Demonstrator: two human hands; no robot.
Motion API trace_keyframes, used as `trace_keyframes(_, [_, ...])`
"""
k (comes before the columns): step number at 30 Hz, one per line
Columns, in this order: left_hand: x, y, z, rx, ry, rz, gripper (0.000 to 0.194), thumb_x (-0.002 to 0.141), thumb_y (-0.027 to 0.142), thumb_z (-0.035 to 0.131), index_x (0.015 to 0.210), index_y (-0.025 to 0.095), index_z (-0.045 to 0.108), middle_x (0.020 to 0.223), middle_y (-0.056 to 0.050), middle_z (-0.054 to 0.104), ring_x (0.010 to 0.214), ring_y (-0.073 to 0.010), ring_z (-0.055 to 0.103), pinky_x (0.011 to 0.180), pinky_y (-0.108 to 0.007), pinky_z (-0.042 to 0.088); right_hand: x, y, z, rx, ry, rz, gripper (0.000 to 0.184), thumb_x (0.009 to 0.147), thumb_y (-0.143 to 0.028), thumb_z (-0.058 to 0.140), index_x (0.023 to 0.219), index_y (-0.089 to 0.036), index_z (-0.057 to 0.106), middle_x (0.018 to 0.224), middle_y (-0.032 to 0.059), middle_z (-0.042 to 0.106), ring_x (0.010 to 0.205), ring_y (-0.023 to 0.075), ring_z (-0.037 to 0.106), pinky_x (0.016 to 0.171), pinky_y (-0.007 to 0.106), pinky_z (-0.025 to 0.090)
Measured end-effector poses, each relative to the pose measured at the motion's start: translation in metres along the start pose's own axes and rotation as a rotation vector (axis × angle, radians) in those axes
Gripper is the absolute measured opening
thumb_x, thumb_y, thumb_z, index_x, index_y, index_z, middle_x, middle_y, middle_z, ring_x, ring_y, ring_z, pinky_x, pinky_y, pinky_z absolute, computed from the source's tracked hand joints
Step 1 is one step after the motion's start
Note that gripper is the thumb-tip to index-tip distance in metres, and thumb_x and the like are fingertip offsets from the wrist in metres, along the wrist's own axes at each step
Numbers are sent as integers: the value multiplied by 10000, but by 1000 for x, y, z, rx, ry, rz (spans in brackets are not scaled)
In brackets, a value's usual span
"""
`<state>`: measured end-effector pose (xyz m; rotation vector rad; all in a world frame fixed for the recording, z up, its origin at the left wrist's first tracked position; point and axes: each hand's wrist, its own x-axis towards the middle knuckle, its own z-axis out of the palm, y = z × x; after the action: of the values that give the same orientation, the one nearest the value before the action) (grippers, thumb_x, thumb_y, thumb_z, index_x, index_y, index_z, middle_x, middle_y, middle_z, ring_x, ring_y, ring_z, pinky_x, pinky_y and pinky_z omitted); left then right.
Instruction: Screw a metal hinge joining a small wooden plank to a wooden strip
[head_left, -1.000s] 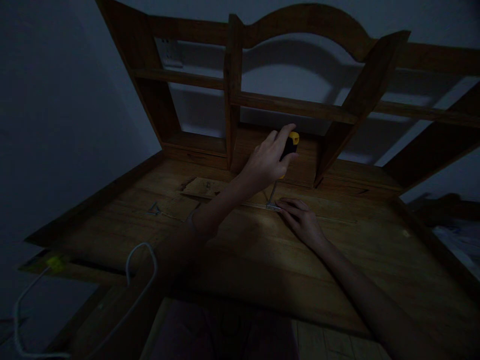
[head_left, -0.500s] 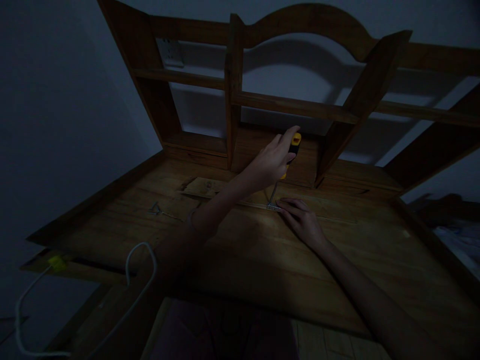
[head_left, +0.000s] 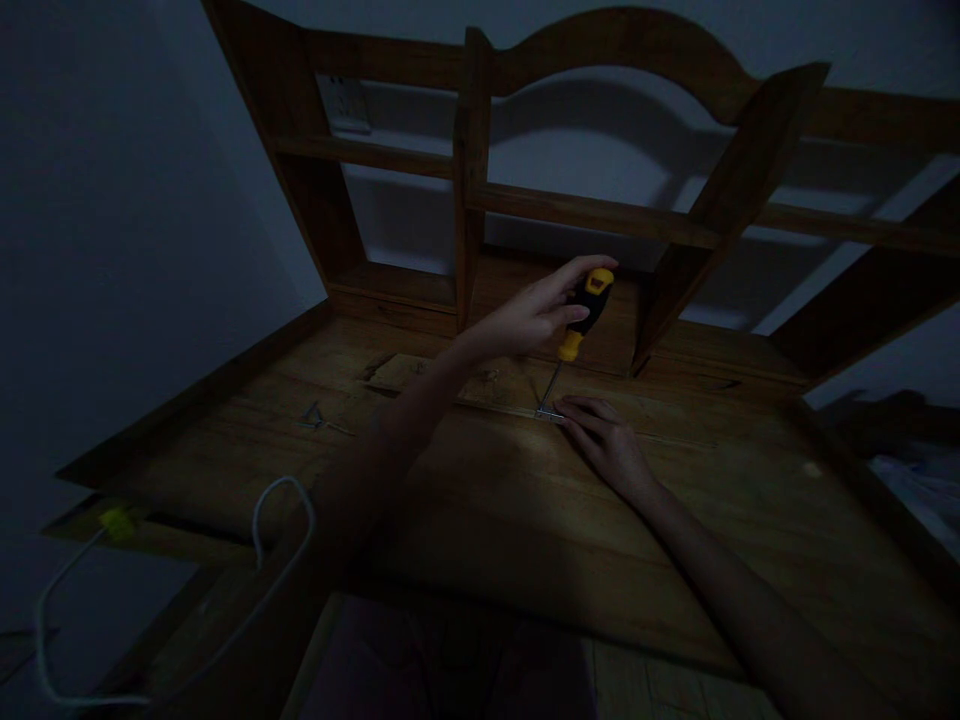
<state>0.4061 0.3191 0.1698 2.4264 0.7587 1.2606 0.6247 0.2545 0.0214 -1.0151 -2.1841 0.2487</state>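
In dim light my left hand (head_left: 534,312) grips the black and yellow handle of a screwdriver (head_left: 581,318). Its thin shaft slants down to a small metal bracket (head_left: 547,413) lying on the wooden desk top (head_left: 480,500). My right hand (head_left: 607,442) rests flat on the wood just right of the bracket, with its fingertips touching the bracket and holding it down. A thin metal strip or seam runs left and right from the bracket across the boards.
A wooden shelf hutch (head_left: 525,190) rises at the back of the desk against a pale wall. A loose wooden board (head_left: 420,375) lies left of the bracket. A white cable (head_left: 262,540) loops over the near left edge. A small metal piece (head_left: 313,417) lies at left.
My left hand has turned on the screwdriver handle, so more of the handle now shows and its top leans right. My right hand has stayed on the bracket.
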Motion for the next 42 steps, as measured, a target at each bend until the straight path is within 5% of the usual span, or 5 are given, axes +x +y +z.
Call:
trace_keyframes(5, [2,-4,-2,-141,-57,-34,498,897,351,615,1377,295,492,1325,-95,602,1248,-241,583,1016,-394,493,0,1,0,-11,5,0,311,1006,-320,526,1278,-284,671,1254,66,641,1181,236,585,1026,441,499])
trace_keyframes(22, [3,-15,16,-137,105,-228,444,783,427,757,1119,163,634,1024,-93,715,943,-223,694,831,-353,566,-1,3,1,-5,6,-1,321,1006,-325,522,1292,-304,663,1266,62,635,1180,239,588,1026,447,503])
trace_keyframes(31, [8,-5,1,-82,329,-203,420,834,402,707,1183,208,577,1119,-72,706,1052,-215,675,843,-313,566,0,1,1,2,8,4,316,1007,-336,514,1283,-308,667,1262,62,640,1186,249,590,1023,468,507])
trace_keyframes(37, [8,23,-8,-90,425,-123,416,840,418,723,1190,249,576,1160,-38,686,1105,-209,661,879,-303,565,0,0,1,1,10,9,340,1003,-356,521,1317,-310,642,1254,63,647,1184,252,592,1026,463,504])
trace_keyframes(42, [-1,70,-8,-43,453,-78,432,876,479,674,1238,277,552,1204,-18,647,1178,-233,628,899,-321,568,-2,-1,-2,25,40,82,640,948,-432,608,1532,-319,372,1381,77,580,1231,264,577,1041,473,495])
